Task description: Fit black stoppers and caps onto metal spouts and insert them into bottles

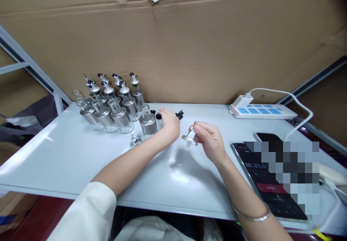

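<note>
My right hand (pixel 209 139) is closed in a pinch on a silver spout cap (pixel 189 138) with a clear tube, held just above the white table (pixel 67 157). My left hand (pixel 169 124) reaches forward with its fingers curled over small black parts (pixel 179 115) on the table, right next to an open glass bottle (pixel 148 123) with a silver band. What the left fingers hold, if anything, is hidden. Another loose silver cap (pixel 135 139) lies by my left wrist.
Several glass bottles (pixel 108 103), some capped with spouts, stand in rows at the back left. A white power strip (pixel 261 110) with a cable lies at the back right. A phone (pixel 267 181) and a second dark device lie at the right edge. Cardboard walls the back.
</note>
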Tool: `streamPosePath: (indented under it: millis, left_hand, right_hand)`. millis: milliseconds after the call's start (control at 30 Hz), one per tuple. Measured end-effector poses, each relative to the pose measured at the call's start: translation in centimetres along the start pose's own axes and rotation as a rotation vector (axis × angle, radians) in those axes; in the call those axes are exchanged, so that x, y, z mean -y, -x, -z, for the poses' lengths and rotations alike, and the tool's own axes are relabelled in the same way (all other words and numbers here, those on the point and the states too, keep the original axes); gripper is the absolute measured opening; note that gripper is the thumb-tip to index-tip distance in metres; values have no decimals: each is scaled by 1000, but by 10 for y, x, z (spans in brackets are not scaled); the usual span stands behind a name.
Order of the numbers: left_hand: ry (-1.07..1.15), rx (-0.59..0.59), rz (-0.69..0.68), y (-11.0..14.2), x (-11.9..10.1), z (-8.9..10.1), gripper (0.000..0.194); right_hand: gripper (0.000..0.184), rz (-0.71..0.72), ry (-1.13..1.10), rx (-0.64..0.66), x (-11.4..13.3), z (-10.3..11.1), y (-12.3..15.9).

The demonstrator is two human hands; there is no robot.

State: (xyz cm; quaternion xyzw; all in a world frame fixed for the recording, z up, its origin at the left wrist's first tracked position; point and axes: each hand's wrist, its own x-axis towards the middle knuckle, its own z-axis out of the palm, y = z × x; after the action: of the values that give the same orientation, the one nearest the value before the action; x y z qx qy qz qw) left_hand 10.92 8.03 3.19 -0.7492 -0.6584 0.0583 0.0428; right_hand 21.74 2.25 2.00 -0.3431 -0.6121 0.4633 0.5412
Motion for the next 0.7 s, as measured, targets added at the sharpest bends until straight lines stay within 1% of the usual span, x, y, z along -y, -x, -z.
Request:
streamPosePath:
  millis: [100,200,300,400,467,533,633,700]
  left_hand:
    - [1,60,89,-22,2,-7,41]
    - [23,99,104,-32,7,-12,36]
    - [32,81,103,-34,9,-13,36]
    - [46,43,64,-33,9,-8,34]
    - [65,21,11,-26,10,-1,33]
    - [89,0,-71,-11,11,7,31]
    - [118,-26,-243,26,16,13,25]
    - [124,-29,-347,52,21,12,22]
  right_hand:
    - [49,3,-37,22,2,-1,0]
    - [48,13,-72,42,3,-1,2]
    - [46,38,-80,53,2,0,3]
    - [45,51,-89,67,0,1,3]
    - [44,61,-94,61,-1,1,3]
    - [41,78,-110,35,-2,2,4]
    - [41,106,-161,-36,-1,3,5]
    - [41,119,-189,-75,0,3,5]
